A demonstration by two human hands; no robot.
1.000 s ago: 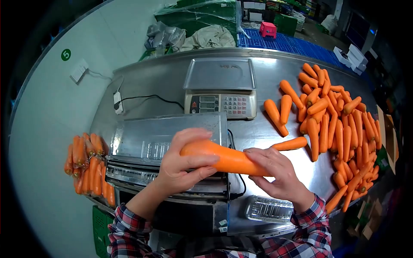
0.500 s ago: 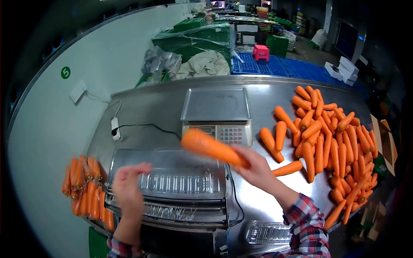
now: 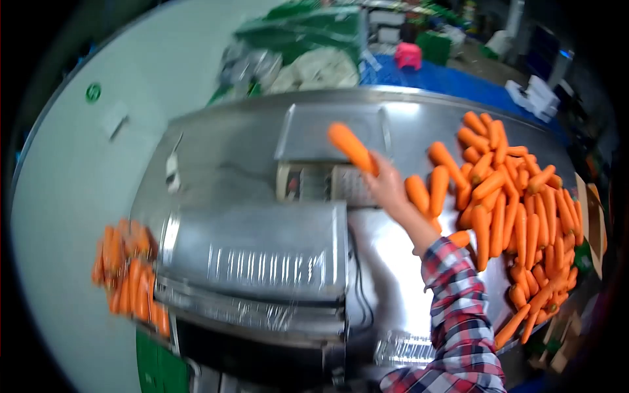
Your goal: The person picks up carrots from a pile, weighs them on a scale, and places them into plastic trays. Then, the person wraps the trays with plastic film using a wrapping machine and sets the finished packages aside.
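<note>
My right hand (image 3: 389, 186) is closed round the thick end of a carrot (image 3: 350, 145). Its far end points up and left, over the metal pan of a weighing scale (image 3: 306, 131). Beneath the hand, the scale's keypad (image 3: 348, 186) is partly covered. My left hand is out of the frame. Nearer to me stands a film-wrapping machine (image 3: 196, 242) with a flat metal plate and a roll along its front. Right of my forearm, loose carrots (image 3: 517, 203) lie in a big heap.
Carrots packed in clear film (image 3: 134, 281) lie at the table's left end. A clear plastic tray (image 3: 400, 350) is at the front, beside my sleeve. A power strip (image 3: 172, 171) lies near the wall. At the right edge stands a cardboard box (image 3: 593, 216).
My right hand has carried the carrot forward and slightly right, from above the wrapping machine to over the scale. My left hand has dropped out of view. The camera has tilted down.
</note>
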